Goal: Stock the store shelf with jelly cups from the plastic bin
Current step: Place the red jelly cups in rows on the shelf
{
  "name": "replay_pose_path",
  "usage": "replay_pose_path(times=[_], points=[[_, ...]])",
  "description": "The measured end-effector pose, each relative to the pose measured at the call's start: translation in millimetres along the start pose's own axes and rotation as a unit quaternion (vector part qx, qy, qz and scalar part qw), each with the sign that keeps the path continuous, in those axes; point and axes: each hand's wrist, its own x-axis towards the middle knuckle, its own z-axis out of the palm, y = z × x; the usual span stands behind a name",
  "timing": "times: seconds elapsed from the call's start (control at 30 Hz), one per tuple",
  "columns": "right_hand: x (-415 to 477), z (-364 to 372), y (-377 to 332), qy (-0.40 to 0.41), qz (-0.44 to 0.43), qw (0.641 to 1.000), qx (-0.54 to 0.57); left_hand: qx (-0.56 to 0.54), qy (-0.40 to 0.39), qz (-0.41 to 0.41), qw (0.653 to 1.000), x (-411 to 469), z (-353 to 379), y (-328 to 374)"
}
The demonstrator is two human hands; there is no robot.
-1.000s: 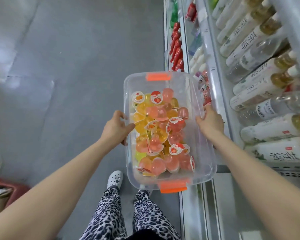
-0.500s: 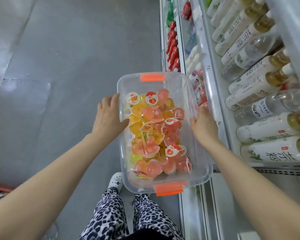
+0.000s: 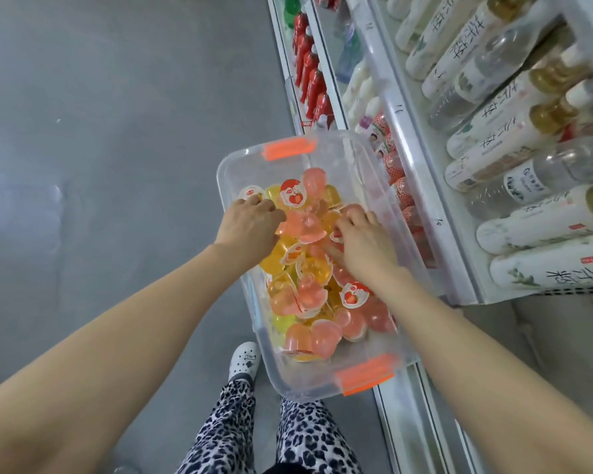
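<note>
The white bottles on the shelf carry large black brush-style Chinese characters down their sides, the first looking like 茶, beside a small red seal too small to read. The white shelf rail bears handwritten marks resembling 11, 11 and 14. A clear bottle has a blue label and a jelly cup a strawberry lid, both with illegible print.

Clear plastic bin with orange latches: top open, reach from above free. Far end bare. Middle and near end heaped with pink and yellow jelly cups. Left hand and right hand both down in mid-bin, narrow gap between them. Bin's right wall close along white shelf rail; red-patterned packs fill that strip. Upper tier packed with white-labelled bottles. Grey floor left of bin open.
</note>
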Motion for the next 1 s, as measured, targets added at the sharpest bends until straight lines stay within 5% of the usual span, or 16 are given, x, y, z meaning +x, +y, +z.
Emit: replay_pose_path(times=[0.13, 0.27, 0.53, 0.77, 1.0], points=[[-13, 5, -3, 0.025, 0.021, 0.998, 0.060, 0.014, -0.011, 0.009, 1.000, 1, 2, 0], [-35, 10, -2, 0.020, 0.093, 0.967, 0.238, -0.026, -0.017, 0.048, 0.998, 7, -2, 7], [-59, 25, -6, 0.111, 0.135, 0.964, 0.201, 0.054, -0.050, 0.230, 0.970, 43, 6, 30], [-65, 11, -11, 0.093, 0.197, 0.954, 0.205, 0.100, -0.047, 0.187, 0.976, 40, 0, 35], [-103, -39, -14, 0.168, 0.232, 0.934, 0.215, -0.118, -0.026, 0.109, 0.987, 4, -31, 31]])
